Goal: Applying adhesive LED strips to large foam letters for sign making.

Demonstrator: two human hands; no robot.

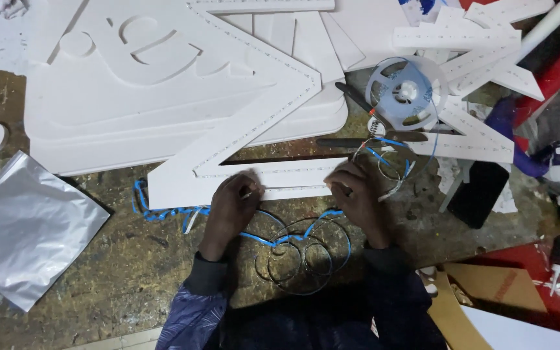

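The white Z-shaped foam letter lies flat on the worn, paint-stained workbench, its lower bar nearest the person. A strip of small lights runs along that bar. The left hand rests on the bar with fingers curled, fingertips pressed onto the strip. The right hand sits at the bar's right end, fingers bunched and pinching the strip. Blue backing tape and loose coils trail over the bench below the hands. Just right of the letter stands 1 clear reel beside a black tool. More white foam cut-outs lie behind; 1 silver foil bag lies far left. Lighting is dim.
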